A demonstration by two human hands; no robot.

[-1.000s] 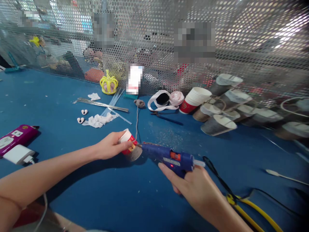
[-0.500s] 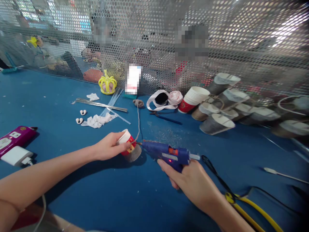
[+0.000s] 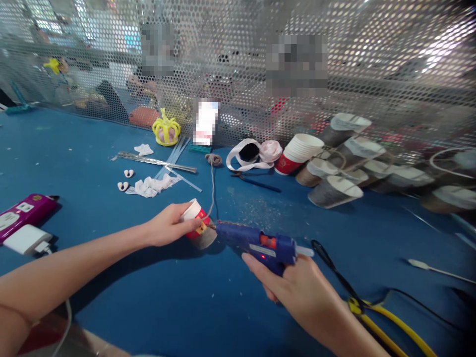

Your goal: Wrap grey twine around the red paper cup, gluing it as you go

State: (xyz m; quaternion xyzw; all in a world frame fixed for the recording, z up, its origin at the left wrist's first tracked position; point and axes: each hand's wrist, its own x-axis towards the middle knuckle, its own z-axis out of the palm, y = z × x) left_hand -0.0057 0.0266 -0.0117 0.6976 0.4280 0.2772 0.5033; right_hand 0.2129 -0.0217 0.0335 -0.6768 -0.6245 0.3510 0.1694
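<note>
My left hand (image 3: pixel 171 225) is closed around a red and white paper cup (image 3: pixel 191 210), tilted over the blue table. Grey yarn covers the cup's lower end, and a strand of grey yarn (image 3: pixel 212 191) runs from there to a small yarn ball (image 3: pixel 213 159). In my right hand (image 3: pixel 293 282) is a blue glue gun (image 3: pixel 256 243) with a lit red light and a clear glue stick in its back. Its nozzle points left and meets the cup's side beside the yarn, though I cannot tell whether it touches.
Yarn-wrapped cups (image 3: pixel 334 191) and stacked paper cups (image 3: pixel 299 153) stand at the back right. Pliers (image 3: pixel 258 183), metal wires (image 3: pixel 158 162) and glue sticks (image 3: pixel 177 153) lie behind my hands. A purple power strip (image 3: pixel 28 213) is at left, yellow-handled pliers (image 3: pixel 390 322) at right. A perforated screen borders the back.
The glue gun has shifted slightly down, with its nozzle lower along the cup's side. My left hand and the cup stay nearly in place.
</note>
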